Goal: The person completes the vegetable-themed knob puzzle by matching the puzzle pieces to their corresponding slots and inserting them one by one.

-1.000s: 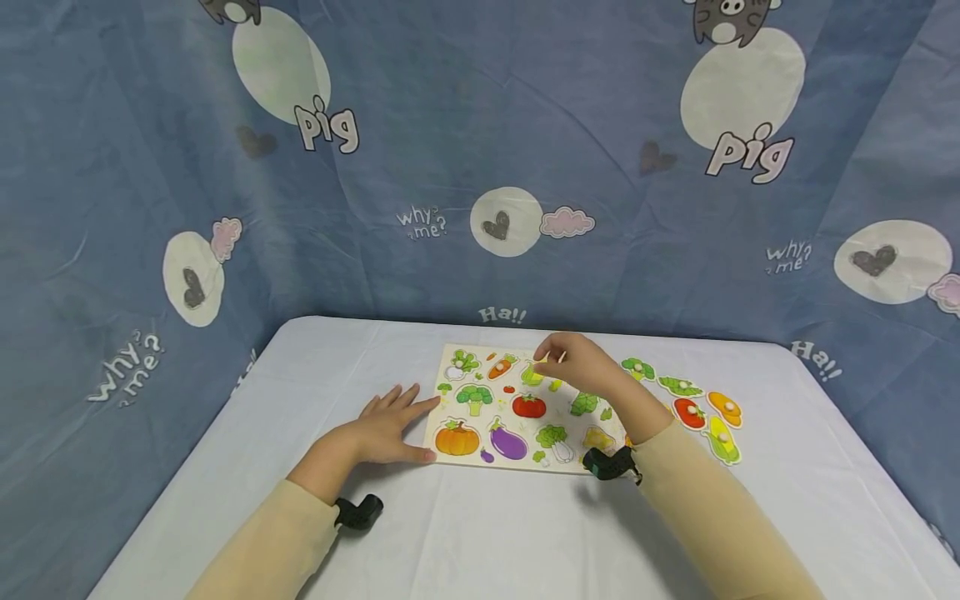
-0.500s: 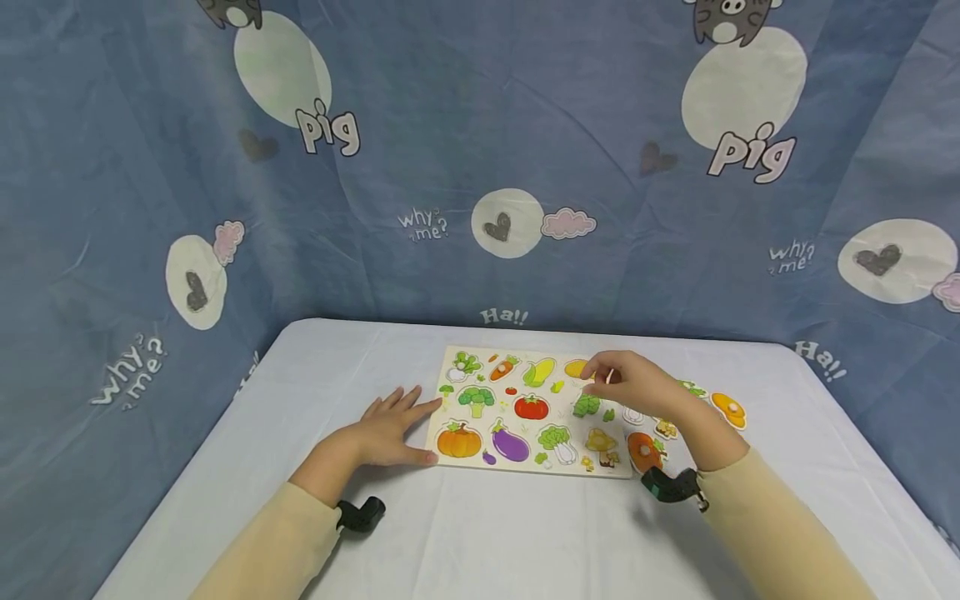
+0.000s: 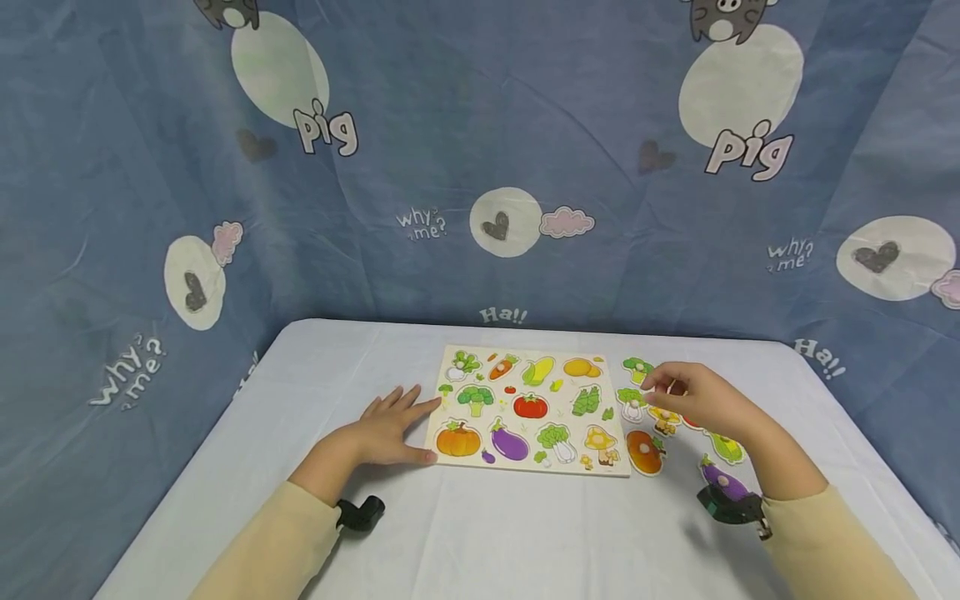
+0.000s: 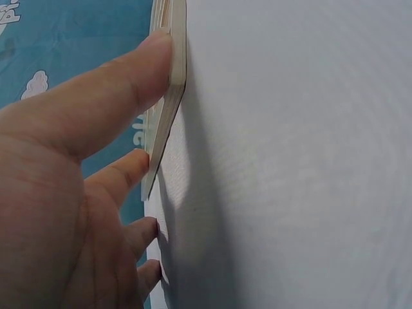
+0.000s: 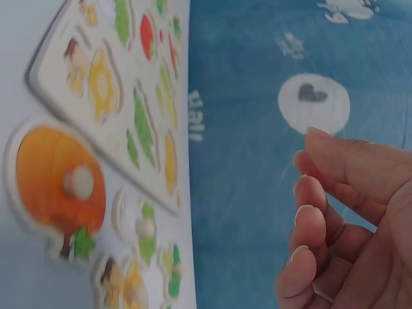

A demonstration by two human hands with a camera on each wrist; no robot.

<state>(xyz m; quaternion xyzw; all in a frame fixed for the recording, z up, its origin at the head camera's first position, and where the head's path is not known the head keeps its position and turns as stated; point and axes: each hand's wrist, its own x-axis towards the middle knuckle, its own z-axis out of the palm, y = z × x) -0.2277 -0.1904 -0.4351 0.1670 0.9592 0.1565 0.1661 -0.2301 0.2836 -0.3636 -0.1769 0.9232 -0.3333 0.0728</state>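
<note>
A wooden vegetable puzzle board (image 3: 495, 423) lies on the white table. My left hand (image 3: 386, 425) is spread at its left side, with the thumb (image 4: 145, 67) against the board's edge and another fingertip touching it further along. My right hand (image 3: 697, 396), fingers loosely bent and holding nothing, hovers over loose knobbed pieces right of the board. Below its fingertips lie a leafy cabbage piece (image 3: 632, 403) and a mushroom piece (image 3: 664, 420); a broccoli piece (image 3: 637, 368) is just beyond. The pumpkin piece (image 5: 61, 180) shows its round knob in the right wrist view.
An eggplant piece (image 3: 722, 478) and a corn piece (image 3: 726, 447) lie under the right forearm. The right hand mostly covers a red tomato piece (image 3: 692, 423). A blue printed cloth (image 3: 420, 275) hangs behind the table (image 3: 480, 533).
My right hand has moved from above the board's top row rightward to the loose pieces, uncovering the corn and potato pictures. The left hand stays at the board's edge.
</note>
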